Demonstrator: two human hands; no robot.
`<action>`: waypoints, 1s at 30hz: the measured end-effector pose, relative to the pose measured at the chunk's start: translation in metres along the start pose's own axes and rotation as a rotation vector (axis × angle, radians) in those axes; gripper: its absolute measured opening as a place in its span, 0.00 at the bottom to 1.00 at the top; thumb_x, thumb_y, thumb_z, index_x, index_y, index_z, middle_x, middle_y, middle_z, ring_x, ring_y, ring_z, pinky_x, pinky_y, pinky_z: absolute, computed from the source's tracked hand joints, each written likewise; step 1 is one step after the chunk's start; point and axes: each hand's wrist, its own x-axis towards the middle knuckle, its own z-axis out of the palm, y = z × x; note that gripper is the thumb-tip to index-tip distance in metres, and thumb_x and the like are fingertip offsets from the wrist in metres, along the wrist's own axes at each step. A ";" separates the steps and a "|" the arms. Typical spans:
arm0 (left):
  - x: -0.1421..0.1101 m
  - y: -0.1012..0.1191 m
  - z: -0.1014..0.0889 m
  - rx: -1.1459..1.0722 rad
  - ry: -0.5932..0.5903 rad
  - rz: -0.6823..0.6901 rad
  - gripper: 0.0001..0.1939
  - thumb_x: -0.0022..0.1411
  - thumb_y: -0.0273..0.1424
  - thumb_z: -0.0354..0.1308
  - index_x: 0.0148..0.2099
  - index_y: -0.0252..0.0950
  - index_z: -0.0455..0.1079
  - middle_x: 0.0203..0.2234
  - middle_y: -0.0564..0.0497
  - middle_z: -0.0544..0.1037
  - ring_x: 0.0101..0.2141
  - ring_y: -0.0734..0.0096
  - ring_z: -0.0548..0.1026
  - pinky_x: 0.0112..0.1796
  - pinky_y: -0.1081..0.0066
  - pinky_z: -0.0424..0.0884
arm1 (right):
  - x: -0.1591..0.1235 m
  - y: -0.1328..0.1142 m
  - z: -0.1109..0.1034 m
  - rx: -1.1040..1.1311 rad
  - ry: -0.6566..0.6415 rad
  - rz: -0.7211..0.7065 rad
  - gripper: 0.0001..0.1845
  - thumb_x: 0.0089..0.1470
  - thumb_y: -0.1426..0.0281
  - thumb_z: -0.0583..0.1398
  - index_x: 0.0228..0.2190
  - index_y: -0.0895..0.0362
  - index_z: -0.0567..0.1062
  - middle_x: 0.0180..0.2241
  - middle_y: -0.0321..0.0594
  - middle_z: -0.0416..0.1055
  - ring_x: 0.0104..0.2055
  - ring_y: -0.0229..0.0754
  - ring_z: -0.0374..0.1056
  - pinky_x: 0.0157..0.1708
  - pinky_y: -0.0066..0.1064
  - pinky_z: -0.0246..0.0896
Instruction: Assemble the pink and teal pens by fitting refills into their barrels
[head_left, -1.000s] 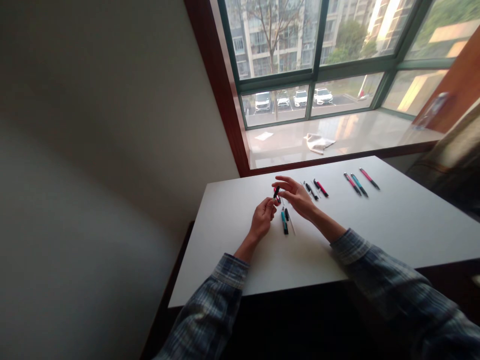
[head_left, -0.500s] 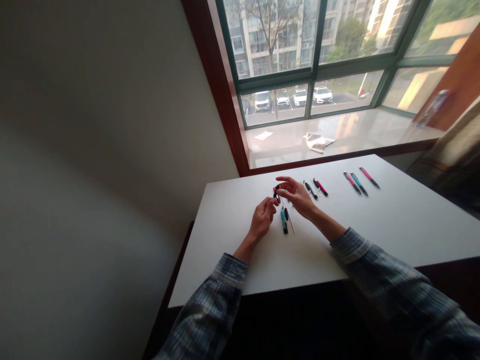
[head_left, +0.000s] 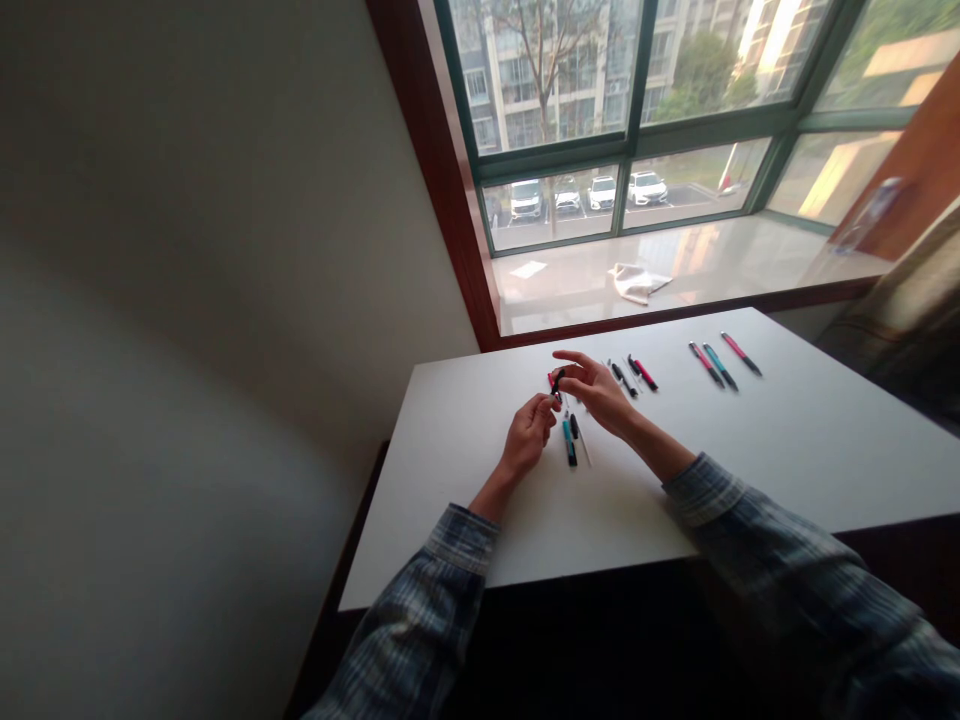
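Between both hands point(head_left: 529, 435) point(head_left: 596, 390), pinched pen part point(head_left: 556, 381)

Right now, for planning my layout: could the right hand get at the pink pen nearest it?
Probably yes: the pink pen lies near the right hand, with only a dark pen alongside it.

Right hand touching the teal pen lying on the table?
Apart. The head view shows white tabletop between the right hand and the teal pen, which lies below and left of that hand.
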 end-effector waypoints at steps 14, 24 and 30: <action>0.000 0.002 0.000 -0.084 -0.017 -0.044 0.24 0.66 0.54 0.56 0.38 0.36 0.67 0.23 0.58 0.62 0.20 0.80 0.55 0.21 0.76 0.49 | -0.002 -0.001 0.001 -0.029 0.023 -0.008 0.30 0.53 0.61 0.68 0.57 0.52 0.72 0.45 0.46 0.79 0.42 0.47 0.73 0.38 0.37 0.69; 0.000 0.002 0.000 -0.050 -0.033 -0.026 0.25 0.66 0.54 0.56 0.41 0.35 0.70 0.23 0.57 0.64 0.21 0.78 0.59 0.23 0.75 0.55 | -0.003 0.001 0.001 0.015 0.017 -0.024 0.38 0.53 0.63 0.69 0.63 0.48 0.65 0.51 0.46 0.77 0.51 0.50 0.72 0.46 0.40 0.70; 0.000 0.002 0.000 -0.003 -0.039 0.015 0.26 0.67 0.55 0.54 0.43 0.35 0.72 0.23 0.56 0.66 0.22 0.77 0.63 0.25 0.73 0.60 | -0.003 0.003 0.000 -0.058 0.055 -0.023 0.33 0.53 0.60 0.68 0.59 0.52 0.70 0.38 0.40 0.78 0.41 0.45 0.74 0.43 0.40 0.70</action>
